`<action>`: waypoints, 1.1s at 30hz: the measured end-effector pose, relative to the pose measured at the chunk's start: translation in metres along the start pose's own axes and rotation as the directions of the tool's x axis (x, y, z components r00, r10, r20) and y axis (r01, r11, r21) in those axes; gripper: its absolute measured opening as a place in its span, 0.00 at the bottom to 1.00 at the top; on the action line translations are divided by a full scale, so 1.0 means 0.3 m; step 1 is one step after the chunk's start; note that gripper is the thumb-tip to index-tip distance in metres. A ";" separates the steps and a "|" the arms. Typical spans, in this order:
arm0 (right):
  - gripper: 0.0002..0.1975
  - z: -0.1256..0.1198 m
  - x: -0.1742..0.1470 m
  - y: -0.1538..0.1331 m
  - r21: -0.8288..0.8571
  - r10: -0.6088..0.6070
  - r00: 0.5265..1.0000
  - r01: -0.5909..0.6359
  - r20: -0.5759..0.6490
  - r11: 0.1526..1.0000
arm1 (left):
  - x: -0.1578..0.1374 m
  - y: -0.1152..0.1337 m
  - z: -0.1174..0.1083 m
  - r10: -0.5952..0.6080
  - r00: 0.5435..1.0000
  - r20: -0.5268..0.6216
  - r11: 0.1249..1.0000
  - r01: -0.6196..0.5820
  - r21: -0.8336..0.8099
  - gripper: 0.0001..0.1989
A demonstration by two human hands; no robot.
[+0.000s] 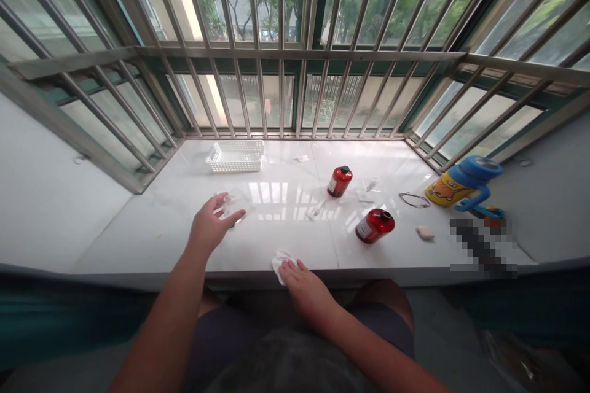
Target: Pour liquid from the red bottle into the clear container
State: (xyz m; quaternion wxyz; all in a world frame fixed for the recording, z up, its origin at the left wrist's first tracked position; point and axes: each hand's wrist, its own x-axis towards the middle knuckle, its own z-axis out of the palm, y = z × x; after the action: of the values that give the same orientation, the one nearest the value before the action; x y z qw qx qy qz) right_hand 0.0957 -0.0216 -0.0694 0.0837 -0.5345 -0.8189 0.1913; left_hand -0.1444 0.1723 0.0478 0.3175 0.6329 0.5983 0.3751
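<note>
My left hand (208,224) is over the left part of the white ledge, thumb and fingers curved around a clear, see-through plastic piece (238,201). Its exact kind is hard to make out against the glare. At the front edge, my right hand (304,285) has its fingertips on a crumpled white tissue (278,261). Two red bottles stand to the right: the farther bottle (340,183) has a black cap, while the nearer bottle (374,227) shows an open neck. A clear pump-like piece (315,212) lies left of them.
A white perforated basket (236,158) sits at the back left. Along the right are a thin loop of cord (413,199), a pale soap-like lump (424,233) and a yellow-and-blue flask (461,184). Metal window bars (281,98) close off the far side.
</note>
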 end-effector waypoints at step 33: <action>0.30 0.066 0.206 -0.167 -0.065 0.064 0.984 -0.075 -0.164 0.995 | -0.130 -0.315 -0.436 -0.282 0.886 -0.368 0.905 0.373 0.205 0.43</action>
State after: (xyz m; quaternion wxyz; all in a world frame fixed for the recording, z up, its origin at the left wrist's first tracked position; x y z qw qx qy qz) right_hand 0.0211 0.0124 -0.0713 0.1243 -0.5793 -0.7964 0.1210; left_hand -0.3055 0.1350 0.0313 0.1830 0.4874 0.7871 0.3308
